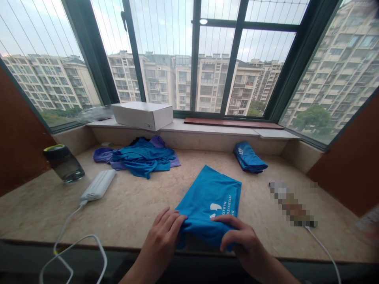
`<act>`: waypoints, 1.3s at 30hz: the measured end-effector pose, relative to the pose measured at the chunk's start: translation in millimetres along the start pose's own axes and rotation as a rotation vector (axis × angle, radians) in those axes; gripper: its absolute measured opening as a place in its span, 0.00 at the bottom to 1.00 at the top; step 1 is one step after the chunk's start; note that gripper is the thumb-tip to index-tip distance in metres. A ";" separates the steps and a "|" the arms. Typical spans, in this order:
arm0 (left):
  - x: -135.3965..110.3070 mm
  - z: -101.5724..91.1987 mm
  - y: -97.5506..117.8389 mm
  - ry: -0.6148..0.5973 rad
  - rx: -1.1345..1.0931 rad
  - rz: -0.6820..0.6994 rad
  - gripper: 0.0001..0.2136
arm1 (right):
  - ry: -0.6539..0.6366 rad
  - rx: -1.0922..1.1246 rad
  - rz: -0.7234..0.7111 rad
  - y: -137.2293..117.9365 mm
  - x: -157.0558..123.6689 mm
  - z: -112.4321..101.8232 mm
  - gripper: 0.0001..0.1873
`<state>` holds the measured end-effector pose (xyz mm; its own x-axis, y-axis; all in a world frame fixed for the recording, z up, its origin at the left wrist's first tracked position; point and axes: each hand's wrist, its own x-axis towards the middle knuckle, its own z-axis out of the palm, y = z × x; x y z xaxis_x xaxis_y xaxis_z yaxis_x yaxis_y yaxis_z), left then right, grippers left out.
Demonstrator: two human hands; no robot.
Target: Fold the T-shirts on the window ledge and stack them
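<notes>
Widest in my view is the window (195, 79), its dark frame spanning everything beyond both hands, with pale apartment blocks (156, 81) outside. I have the stone-patterned counter (133, 209) below it, running out past either hand, and at its back the white sill (204, 128), well ahead of the fingers. On that sill I see a white box (139, 114), far off ahead of the left hand (167, 230), and a flat reddish board (231, 123), far ahead of the right hand (237, 232). A loose heap of blue and purple clothes (142, 154) lies on the counter ahead and to the left of the left hand.

The blue garment (204, 193) is directly between my two hands and spreads forward from them, white lettering on its right part, its near edge bunched. My left hand lies over the near left corner with the fingers together; its thumb is hidden, so I can't tell whether it grips. My right hand is clamped on the near right edge, cloth between thumb and fingers.

A dark-topped bottle (65, 165) stands well left of the left hand, and a folded blue bundle (250, 157) sits ahead of the right. I see a white power bank (99, 185) left of the left hand, its white cable (102, 252) looping nearer me, and a pixelated object (291, 205) right of the right hand, a thin cord (328, 256) trailing from it
</notes>
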<state>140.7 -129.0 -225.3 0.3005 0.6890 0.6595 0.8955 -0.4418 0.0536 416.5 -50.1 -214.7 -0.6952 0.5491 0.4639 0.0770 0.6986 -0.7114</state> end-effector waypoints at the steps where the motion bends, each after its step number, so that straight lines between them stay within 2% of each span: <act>1: 2.0 -4.4 1.0 0.029 0.018 0.009 0.17 | 0.030 -0.011 -0.005 -0.8 -1.1 -1.8 0.19; 4: 2.3 -15.5 8.8 0.086 0.014 0.003 0.20 | 0.098 -0.037 -0.037 -6.8 -5.6 -8.4 0.17; 8: 7.1 -27.5 15.6 0.090 -0.020 0.009 0.22 | 0.132 -0.026 -0.044 -20.2 -12.2 -20.7 0.12; 10: 22.1 -29.7 11.0 0.078 -0.004 0.036 0.20 | 0.180 -0.003 0.015 -20.6 -11.0 -27.4 0.13; 12: 47.7 -24.9 0.2 0.030 0.000 0.020 0.17 | 0.255 0.014 0.098 -10.9 -2.4 -33.8 0.14; 14: 80.2 -10.6 -14.7 -0.087 -0.030 -0.062 0.15 | 0.342 0.014 0.193 10.4 14.1 -40.1 0.16; 16: 112.0 12.6 -30.7 -0.237 -0.061 -0.165 0.14 | 0.395 -0.014 0.287 40.4 34.2 -46.2 0.18; 18: 134.7 40.8 -45.1 -0.352 -0.041 -0.207 0.14 | 0.356 -0.099 0.362 72.5 50.9 -51.3 0.17; 20: 143.1 68.4 -56.3 -0.464 -0.025 -0.158 0.17 | 0.250 -0.288 0.403 97.8 58.6 -53.6 0.14; 22: 138.2 90.5 -64.0 -0.550 -0.065 -0.057 0.20 | 0.169 -0.523 0.390 109.2 55.7 -51.9 0.12; 24: 125.5 104.4 -68.1 -0.588 -0.132 0.020 0.22 | 0.109 -0.665 0.290 104.8 44.3 -46.6 0.14; 27: 105.8 108.2 -67.6 -0.585 -0.190 0.044 0.22 | -0.076 -0.630 0.083 78.5 19.6 -35.4 0.23; 30: 91.5 96.2 -62.3 -0.602 -0.236 0.066 0.25 | -0.273 -0.561 0.037 51.2 -4.3 -25.0 0.42; 33: 77.1 78.5 -56.2 -0.652 -0.289 0.152 0.34 | -0.327 -0.559 0.043 38.9 -22.9 -17.6 0.52; 36: 60.5 61.7 -49.4 -0.677 -0.290 0.246 0.42 | -0.292 -0.596 0.005 38.1 -37.0 -14.8 0.45; 39: 47.0 45.5 -41.3 -0.683 -0.233 0.304 0.44 | -0.262 -0.584 -0.053 38.6 -48.3 -17.7 0.35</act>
<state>132.7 -52.3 -230.6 0.7247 0.6858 0.0667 0.6721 -0.7249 0.1509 465.7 -41.6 -255.3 -0.8547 0.4283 0.2933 0.3629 0.8970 -0.2523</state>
